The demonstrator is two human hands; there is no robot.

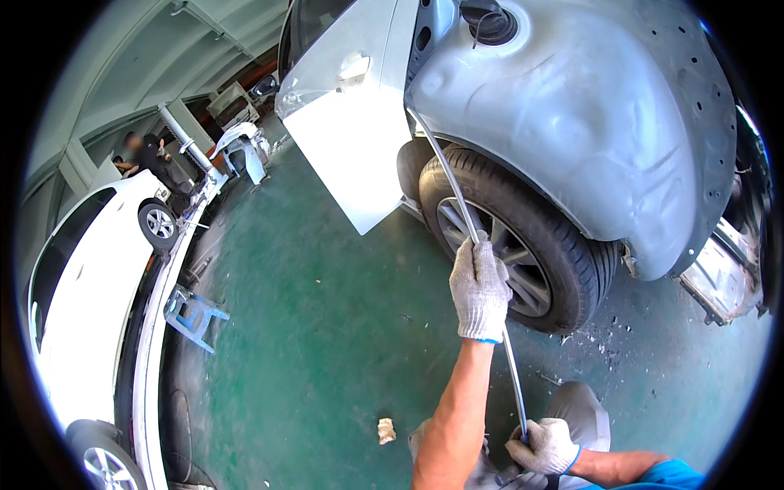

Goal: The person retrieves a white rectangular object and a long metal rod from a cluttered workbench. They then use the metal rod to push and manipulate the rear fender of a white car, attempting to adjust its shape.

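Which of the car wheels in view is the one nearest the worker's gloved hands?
The dark-tyred wheel under the bare grey fender, right behind the upper hand gripping the metal rod. The white car's wheels sit far left.

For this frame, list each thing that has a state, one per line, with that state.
Left hand: gloved, closed around the rod, high up.
Right hand: gloved, gripping the rod's lower end.
Long metal rod: slightly bent, upper end at the panel edge by the door gap.
Rear quarter panel: bare grey, dented.
Car door: open.
Fuel cap: in place, exposed.
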